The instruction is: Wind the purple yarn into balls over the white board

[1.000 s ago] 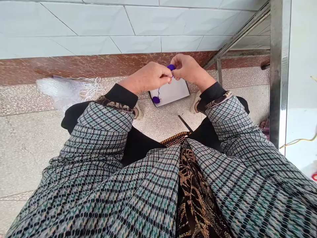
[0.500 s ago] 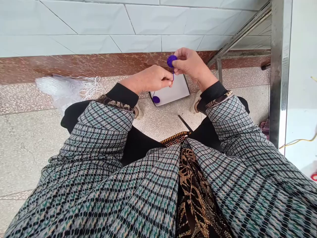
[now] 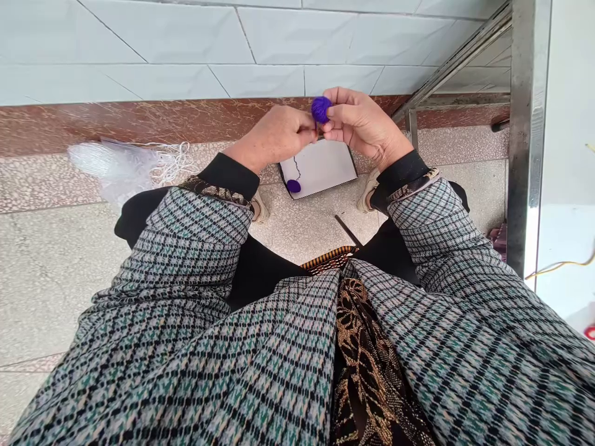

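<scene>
A small ball of purple yarn (image 3: pixel 320 109) is pinched in the fingers of my right hand (image 3: pixel 360 121), held up in front of the wall. Close beside it, my left hand (image 3: pixel 281 133) has its fingertips pressed together on the purple yarn strand, just below and left of the ball. Below my hands a shallow white box lid (image 3: pixel 325 170) with dark edges lies on the floor. A second purple yarn ball (image 3: pixel 293 186) rests in its near left corner, with a strand (image 3: pixel 297 166) running up from it towards my left hand.
To the left, a clear plastic bag (image 3: pixel 114 164) with white cord (image 3: pixel 176 162) lies against the wall base. A metal table frame (image 3: pixel 523 155) with a white top (image 3: pixel 567 155) stands at the right. My shoes (image 3: pixel 260 209) flank the lid, and a thin dark bar (image 3: pixel 348 230) is nearer me.
My left hand has risen towards the ball, shortening the strand between my hands. The held ball has turned and shifted slightly left. More strand now shows above the ball in the lid.
</scene>
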Action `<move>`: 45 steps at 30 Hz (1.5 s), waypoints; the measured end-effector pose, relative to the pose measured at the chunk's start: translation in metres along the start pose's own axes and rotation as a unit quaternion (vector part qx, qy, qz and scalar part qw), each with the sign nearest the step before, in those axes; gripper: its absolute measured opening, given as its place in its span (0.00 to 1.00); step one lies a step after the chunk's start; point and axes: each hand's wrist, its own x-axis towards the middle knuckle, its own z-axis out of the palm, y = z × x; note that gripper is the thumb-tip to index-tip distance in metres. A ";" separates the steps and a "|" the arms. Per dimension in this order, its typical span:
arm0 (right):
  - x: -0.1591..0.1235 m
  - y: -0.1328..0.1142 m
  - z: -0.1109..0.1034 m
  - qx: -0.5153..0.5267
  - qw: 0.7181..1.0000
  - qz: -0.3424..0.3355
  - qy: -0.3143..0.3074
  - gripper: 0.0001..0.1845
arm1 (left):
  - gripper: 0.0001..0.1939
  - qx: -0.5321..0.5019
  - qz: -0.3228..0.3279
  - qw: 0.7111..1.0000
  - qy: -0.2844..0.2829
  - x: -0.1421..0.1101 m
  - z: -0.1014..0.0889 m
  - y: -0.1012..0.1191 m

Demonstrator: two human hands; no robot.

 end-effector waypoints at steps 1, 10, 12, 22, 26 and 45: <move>0.002 0.002 0.000 0.014 1.000 -0.015 0.019 0.14 | 0.10 0.010 0.002 1.000 -0.021 0.000 0.003 0.001; 0.010 0.008 -0.002 -0.242 0.969 0.024 -0.050 0.17 | 0.10 0.050 -0.008 0.999 0.020 -0.004 -0.018 0.020; 0.006 0.002 0.001 -0.195 0.976 0.052 -0.083 0.17 | 0.09 0.082 -0.038 0.995 0.044 -0.006 -0.026 0.023; 0.003 0.000 0.026 0.073 0.996 -0.045 0.008 0.12 | 0.11 0.083 -0.030 0.995 0.055 -0.031 -0.003 0.018; 0.012 0.027 0.024 -0.080 0.996 -0.009 0.029 0.18 | 0.11 0.058 0.001 0.998 0.028 -0.056 0.008 0.019; -0.005 0.059 0.018 -0.178 0.983 -0.029 0.031 0.22 | 0.12 0.075 -0.014 0.996 -0.038 -0.056 0.038 0.000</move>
